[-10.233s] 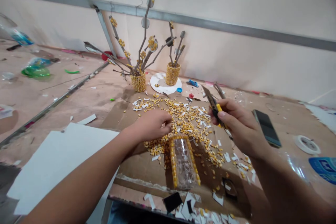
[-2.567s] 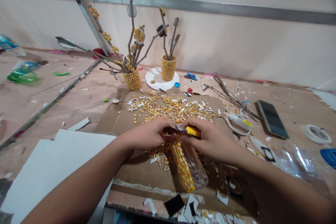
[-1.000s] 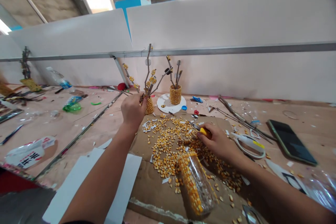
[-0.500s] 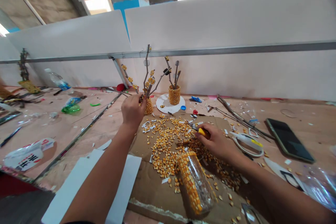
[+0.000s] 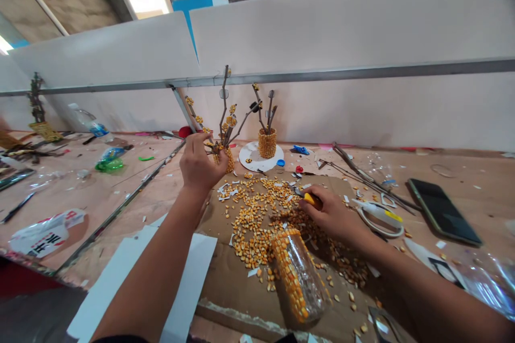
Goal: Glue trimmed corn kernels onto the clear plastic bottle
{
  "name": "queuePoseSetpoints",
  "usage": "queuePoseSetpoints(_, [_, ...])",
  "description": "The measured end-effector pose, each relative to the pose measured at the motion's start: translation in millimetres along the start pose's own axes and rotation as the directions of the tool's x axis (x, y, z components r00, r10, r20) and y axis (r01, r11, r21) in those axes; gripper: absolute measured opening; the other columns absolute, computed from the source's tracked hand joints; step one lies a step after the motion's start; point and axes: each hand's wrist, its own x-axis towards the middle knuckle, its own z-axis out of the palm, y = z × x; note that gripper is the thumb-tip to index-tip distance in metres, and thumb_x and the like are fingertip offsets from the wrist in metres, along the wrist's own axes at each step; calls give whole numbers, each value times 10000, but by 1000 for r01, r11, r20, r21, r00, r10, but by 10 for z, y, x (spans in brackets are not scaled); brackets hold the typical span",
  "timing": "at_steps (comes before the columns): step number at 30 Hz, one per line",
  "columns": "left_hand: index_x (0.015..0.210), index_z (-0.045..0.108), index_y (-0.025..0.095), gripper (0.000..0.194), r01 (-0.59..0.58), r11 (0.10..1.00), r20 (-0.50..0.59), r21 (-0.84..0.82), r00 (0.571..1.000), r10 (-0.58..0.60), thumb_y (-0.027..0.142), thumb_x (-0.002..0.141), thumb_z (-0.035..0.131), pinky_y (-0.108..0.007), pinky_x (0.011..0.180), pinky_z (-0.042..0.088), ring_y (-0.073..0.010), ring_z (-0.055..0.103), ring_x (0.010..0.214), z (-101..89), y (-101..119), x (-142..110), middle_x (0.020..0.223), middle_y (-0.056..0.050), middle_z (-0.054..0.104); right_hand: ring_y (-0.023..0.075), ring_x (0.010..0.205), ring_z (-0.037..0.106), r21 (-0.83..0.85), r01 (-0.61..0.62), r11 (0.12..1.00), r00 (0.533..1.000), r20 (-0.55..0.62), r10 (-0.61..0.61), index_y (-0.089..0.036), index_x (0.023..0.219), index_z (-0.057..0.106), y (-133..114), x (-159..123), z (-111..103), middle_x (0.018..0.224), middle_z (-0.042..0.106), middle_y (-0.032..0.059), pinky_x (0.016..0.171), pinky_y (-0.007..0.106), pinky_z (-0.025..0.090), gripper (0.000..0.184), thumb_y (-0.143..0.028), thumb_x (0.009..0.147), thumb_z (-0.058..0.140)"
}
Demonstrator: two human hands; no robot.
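Observation:
My left hand (image 5: 200, 165) is beside a small corn-covered pot (image 5: 229, 161) holding branching twigs (image 5: 225, 94) trimmed with corn clusters. Its thumb and fingers are apart around the pot's near left side; whether they touch it I cannot tell. In my right hand (image 5: 328, 211) is a yellow-handled utility knife (image 5: 312, 201), its blade pointing left over loose corn kernels (image 5: 253, 220). Nearer to me, a clear plastic bottle (image 5: 308, 273), partly covered in rows of kernels, lies on a cardboard sheet (image 5: 237, 308).
A second corn-covered pot (image 5: 267, 143) with twigs stands on a white disc (image 5: 246, 156). At right are a white glue gun (image 5: 378, 211), bare branches (image 5: 358, 174) and a phone (image 5: 442, 210). White sheets (image 5: 199, 262) lie under my left forearm. A low white partition (image 5: 341, 112) runs behind.
My left hand has opened and drawn slightly left from the twigs, uncovering more of the pot. My right hand keeps the knife in nearly the same place.

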Motion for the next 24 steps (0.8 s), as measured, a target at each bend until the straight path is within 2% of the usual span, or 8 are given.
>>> queuePoseSetpoints(2, [1160, 616, 166, 468, -52, 999, -44, -11, 998, 52, 194, 701, 703, -391, 769, 527, -235, 628, 832, -197, 19, 57, 1105, -134, 675, 248, 828, 666, 5, -17, 1000, 1000, -3, 17, -209, 1002, 688, 20, 2, -2, 934, 740, 85, 763, 375, 497, 253, -425, 942, 571])
queuePoseSetpoints(5, [985, 612, 202, 246, -176, 983, -36, -51, 984, 174, 186, 743, 656, -351, 674, 467, -183, 529, 679, -565, -43, 38, 844, -37, 606, 245, 813, 661, 2, -27, 1000, 999, -29, 27, -207, 1011, 696, 72, 12, 8, 924, 741, 84, 751, 370, 487, 273, -441, 932, 580])
queuePoseSetpoints(7, [906, 595, 218, 124, -205, 969, 155, -137, 962, 225, 169, 797, 629, -317, 637, 450, -160, 526, 631, -763, -170, -86, 768, -2, 586, 241, 787, 652, -3, -22, 1000, 999, -49, 22, -208, 1012, 703, 107, 21, 18, 895, 736, 78, 729, 365, 477, 282, -452, 925, 591])
queuePoseSetpoints(9, [889, 620, 224, 56, -141, 975, 466, -172, 860, 207, 190, 859, 587, -309, 650, 470, -163, 576, 641, -857, -359, -286, 764, -1, 628, 237, 766, 645, -2, -10, 1000, 998, -62, 10, -212, 990, 704, 132, 29, 26, 869, 732, 69, 709, 360, 469, 277, -458, 922, 595])
queuePoseSetpoints(10, [948, 658, 221, 109, -74, 989, 597, -131, 791, 139, 217, 893, 564, -318, 682, 492, -174, 618, 679, -860, -465, -399, 825, -17, 679, 235, 758, 642, -1, -2, 1000, 998, -68, 2, -214, 975, 702, 139, 31, 30, 860, 731, 66, 701, 358, 466, 271, -457, 922, 594])
queuePoseSetpoints(12, [1080, 706, 213, 238, 36, 998, 752, -56, 659, 18, 288, 936, 531, -358, 752, 536, -209, 681, 771, -797, -669, -614, 1019, -70, 742, 232, 754, 642, 5, 13, 1000, 997, -77, -13, -215, 964, 700, 143, 31, 34, 860, 735, 65, 694, 355, 465, 264, -453, 923, 593])
queuePoseSetpoints(17, [1120, 748, 217, 303, 95, 994, 786, -59, 618, -13, 340, 939, 538, -449, 942, 572, -299, 712, 1063, -525, -968, -908, 1198, -129, 719, 237, 735, 643, 8, -4, 1000, 998, -65, 5, -219, 978, 705, 129, 18, 20, 847, 735, 63, 687, 367, 480, 299, -489, 930, 587])
queuePoseSetpoints(24, [985, 743, 230, 220, 213, 972, 799, -98, 599, -51, 315, 922, 549, -416, 957, 571, -261, 707, 1021, -329, -1098, -976, 1078, -94, 727, 257, 776, 685, 10, 12, 1000, 998, -70, -11, -224, 983, 706, 141, 20, 5, 889, 759, 78, 707, 378, 517, 298, -491, 928, 586])
